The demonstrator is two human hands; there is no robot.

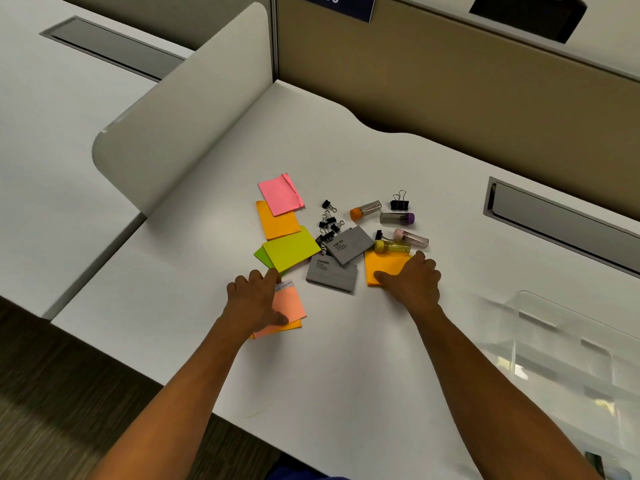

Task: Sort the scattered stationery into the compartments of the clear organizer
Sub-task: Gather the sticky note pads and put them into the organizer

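Stationery lies scattered mid-desk. My left hand [258, 299] rests with spread fingers on a salmon sticky-note pad [289, 304], thumb on its lower edge. My right hand [414, 277] lies flat on an orange pad [382, 263]. Further back lie a yellow-green pad [291, 249], another orange pad [275, 220] and a pink pad [280, 194]. Several black binder clips [329, 221] sit beside two grey card boxes [348, 245]. Small capped tubes [398, 218] lie to the right. The clear organizer [540, 337] stands at the right, blurred.
A rounded white divider panel [180, 126] rises on the left of the white desk [346, 358]. A tan partition wall [450, 81] closes the back. A grey cable slot [554, 216] is recessed at the right. The desk's front edge runs diagonally below my forearms.
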